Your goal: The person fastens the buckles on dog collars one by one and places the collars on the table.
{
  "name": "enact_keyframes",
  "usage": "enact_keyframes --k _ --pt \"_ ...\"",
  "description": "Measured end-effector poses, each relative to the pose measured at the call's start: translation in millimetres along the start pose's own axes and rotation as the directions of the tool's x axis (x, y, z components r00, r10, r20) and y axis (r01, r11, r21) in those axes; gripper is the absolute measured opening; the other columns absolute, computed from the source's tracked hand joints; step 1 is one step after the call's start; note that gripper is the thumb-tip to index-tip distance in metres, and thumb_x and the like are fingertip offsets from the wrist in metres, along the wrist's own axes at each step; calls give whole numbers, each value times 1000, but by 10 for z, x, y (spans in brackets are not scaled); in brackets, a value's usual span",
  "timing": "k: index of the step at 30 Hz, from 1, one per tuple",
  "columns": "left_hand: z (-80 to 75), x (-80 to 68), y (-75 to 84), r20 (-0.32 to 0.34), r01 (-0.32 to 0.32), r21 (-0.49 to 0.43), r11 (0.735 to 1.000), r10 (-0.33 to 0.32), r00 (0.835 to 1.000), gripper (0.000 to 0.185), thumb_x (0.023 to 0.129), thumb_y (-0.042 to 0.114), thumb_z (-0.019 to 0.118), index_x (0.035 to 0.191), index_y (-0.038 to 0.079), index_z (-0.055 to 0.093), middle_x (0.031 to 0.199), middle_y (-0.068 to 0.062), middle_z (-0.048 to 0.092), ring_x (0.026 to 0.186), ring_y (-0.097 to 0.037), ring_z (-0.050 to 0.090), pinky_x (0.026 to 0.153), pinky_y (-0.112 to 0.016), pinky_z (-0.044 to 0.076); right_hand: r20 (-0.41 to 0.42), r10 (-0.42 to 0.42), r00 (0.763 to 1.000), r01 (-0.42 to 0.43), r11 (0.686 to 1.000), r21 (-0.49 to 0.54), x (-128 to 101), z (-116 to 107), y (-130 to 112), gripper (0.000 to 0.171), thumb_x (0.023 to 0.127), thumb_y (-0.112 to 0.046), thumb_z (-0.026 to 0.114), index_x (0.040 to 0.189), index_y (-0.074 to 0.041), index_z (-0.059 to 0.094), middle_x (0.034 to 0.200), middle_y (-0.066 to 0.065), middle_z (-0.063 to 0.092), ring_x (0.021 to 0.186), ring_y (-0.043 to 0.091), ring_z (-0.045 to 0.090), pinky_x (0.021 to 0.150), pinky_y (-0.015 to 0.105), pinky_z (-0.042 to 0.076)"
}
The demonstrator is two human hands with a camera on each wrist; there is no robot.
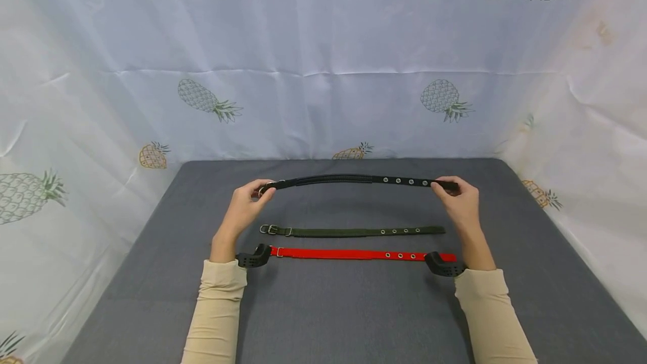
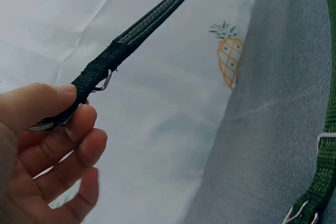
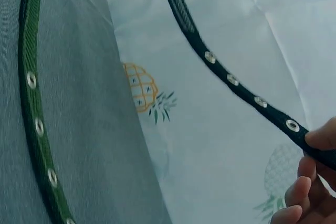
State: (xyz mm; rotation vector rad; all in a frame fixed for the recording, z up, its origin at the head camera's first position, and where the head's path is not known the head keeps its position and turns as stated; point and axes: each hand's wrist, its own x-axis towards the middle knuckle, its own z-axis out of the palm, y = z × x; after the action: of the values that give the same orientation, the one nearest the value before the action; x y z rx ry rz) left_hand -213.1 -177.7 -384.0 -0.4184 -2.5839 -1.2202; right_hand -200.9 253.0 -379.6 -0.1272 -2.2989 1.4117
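A black collar (image 1: 333, 178) with metal eyelets and a buckle is stretched between both hands above the table, bowing slightly upward at its middle. My left hand (image 1: 245, 206) pinches its buckle end between thumb and fingers; in the left wrist view a metal loop (image 2: 106, 81) hangs just past the thumb. The eyelet end is pinched by my right hand (image 1: 461, 204), the thumb lying close to the last eyelet (image 3: 292, 125). Nearer to me, a green collar (image 1: 333, 233) lies straight on the table, and a red collar (image 1: 328, 253) lies parallel in front of it.
A dark grey cloth covers the table (image 1: 343, 313). Black wrist mounts (image 1: 255, 256) overlap the red collar's ends in the head view. A white curtain (image 1: 323, 111) printed with pineapples stands behind the table and along both sides.
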Motion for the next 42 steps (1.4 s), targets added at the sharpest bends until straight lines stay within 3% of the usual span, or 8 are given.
enact_keyframes --k 11,20,27,34,42 --pt "39 8 59 -101 -55 -41 998 51 994 24 92 10 65 114 2 69 93 -19 74 74 -15 63 69 -18 49 63 -11 998 1 988 157 -25 163 -107 19 94 -10 61 105 6 59 67 -31 62 64 -13 60 64 9 50" --pt "112 3 113 -107 -81 -53 995 75 991 29 91 10 66 119 4 68 91 -16 73 75 -9 56 74 -21 51 70 -68 995 45 955 292 -65 289 -183 22 94 -5 60 106 13 59 81 -30 67 62 -8 64 56 13 51" --pt "199 13 179 -113 -105 -77 992 96 989 29 88 11 69 117 6 69 91 -14 67 74 -4 50 76 -27 53 93 -86 992 50 940 339 -114 394 -260 22 94 -8 61 102 12 58 84 -25 70 59 -2 65 53 15 50" --pt "275 29 234 -119 -137 -83 987 127 985 29 86 8 71 115 5 70 89 -15 68 76 -9 55 75 -34 54 123 -42 991 -4 936 351 -164 463 -320 17 94 -11 62 100 4 57 85 -25 70 61 -2 65 54 19 52" --pt "357 66 325 -111 -197 -100 975 185 976 31 86 8 72 116 5 70 93 -15 71 82 -22 62 76 -38 55 149 -74 986 17 935 355 -220 570 -413 23 94 -10 62 106 8 56 85 -25 69 59 -2 61 53 18 50"
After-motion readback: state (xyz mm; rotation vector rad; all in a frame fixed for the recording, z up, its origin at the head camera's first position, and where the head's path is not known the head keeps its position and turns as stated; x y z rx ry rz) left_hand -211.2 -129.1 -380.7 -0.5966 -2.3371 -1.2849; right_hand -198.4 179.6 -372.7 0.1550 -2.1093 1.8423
